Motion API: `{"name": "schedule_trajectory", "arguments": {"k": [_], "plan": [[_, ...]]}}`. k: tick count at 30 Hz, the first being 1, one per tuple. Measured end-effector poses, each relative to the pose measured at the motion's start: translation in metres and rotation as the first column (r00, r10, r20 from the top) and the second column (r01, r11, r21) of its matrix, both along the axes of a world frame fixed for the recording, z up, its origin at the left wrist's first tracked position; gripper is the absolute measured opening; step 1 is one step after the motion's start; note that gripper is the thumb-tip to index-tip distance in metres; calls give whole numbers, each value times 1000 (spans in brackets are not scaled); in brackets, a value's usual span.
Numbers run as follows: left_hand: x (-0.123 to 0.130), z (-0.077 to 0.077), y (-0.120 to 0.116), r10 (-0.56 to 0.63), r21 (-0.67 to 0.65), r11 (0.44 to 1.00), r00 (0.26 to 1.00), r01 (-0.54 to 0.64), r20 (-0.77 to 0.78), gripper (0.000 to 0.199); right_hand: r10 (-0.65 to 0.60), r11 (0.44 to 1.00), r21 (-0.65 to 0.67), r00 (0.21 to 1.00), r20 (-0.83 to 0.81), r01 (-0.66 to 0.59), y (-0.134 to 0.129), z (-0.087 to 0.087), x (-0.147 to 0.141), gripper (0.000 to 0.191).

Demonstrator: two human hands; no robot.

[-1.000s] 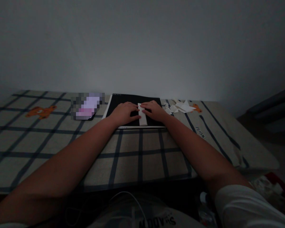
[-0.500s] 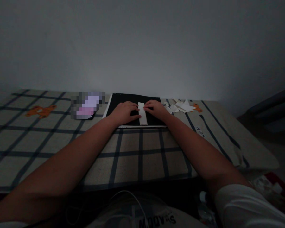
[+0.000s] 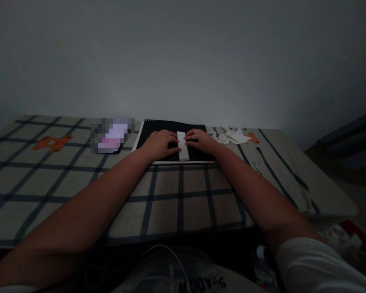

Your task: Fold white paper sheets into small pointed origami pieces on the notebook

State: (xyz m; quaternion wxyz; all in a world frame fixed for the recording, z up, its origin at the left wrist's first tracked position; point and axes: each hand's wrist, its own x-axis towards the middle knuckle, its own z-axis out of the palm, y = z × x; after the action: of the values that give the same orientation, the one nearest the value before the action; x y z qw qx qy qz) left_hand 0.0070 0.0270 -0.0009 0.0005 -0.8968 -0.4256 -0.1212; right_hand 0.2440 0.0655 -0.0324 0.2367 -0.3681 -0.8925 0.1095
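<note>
A narrow folded white paper strip (image 3: 183,147) lies upright-wise on a black sheet or folder (image 3: 183,125) with white pages under it. My left hand (image 3: 162,145) rests on the black cover, its fingertips touching the strip's left edge, thumb apart from the fingers. From the other side, my right hand (image 3: 200,141) touches the strip's upper right edge with its fingertips, the fingers slightly spread. Neither hand is wrapped round the paper.
A phone (image 3: 111,136) with a blurred screen lies to the left on the checked tablecloth (image 3: 171,195). Torn and folded paper scraps (image 3: 236,136) lie right of the black cover. Below the table edge are a white cable (image 3: 171,250) and a plastic bottle (image 3: 265,268).
My right hand's fingers have shifted slightly along the strip's right edge. The strip and my left hand look almost unmoved.
</note>
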Motion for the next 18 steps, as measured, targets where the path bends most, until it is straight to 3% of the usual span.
{"name": "schedule_trajectory", "arguments": {"k": [18], "plan": [[0, 2, -3, 10, 10, 1000, 1000, -10, -20, 38, 55, 998, -44, 998, 38, -53, -2, 5, 6, 32]]}}
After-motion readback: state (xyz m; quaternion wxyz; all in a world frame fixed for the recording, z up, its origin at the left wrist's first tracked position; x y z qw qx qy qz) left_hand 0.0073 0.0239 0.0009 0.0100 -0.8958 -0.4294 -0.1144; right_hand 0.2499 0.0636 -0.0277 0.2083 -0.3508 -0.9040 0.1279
